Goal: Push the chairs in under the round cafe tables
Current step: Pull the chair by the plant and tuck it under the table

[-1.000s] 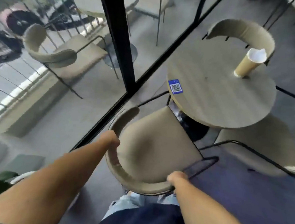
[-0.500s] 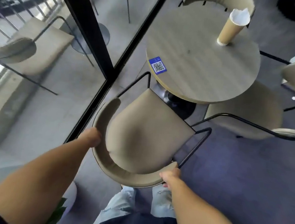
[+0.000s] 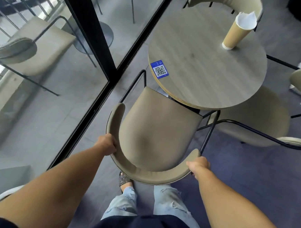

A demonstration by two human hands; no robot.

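Head view is showing the left hand (image 3: pixel 107 145) and right hand (image 3: pixel 198 165) both gripping the curved backrest of a beige chair (image 3: pixel 155 132), whose seat front is sitting just under the edge of the round table (image 3: pixel 204 64) bearing a paper cup (image 3: pixel 238 30).

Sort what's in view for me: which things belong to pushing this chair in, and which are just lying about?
Part of the job:
- chair being pushed
- left hand and right hand, both gripping its curved backrest
- round table

Just lying about:
- paper cup on the table
- QR sticker
- chair outside the glass
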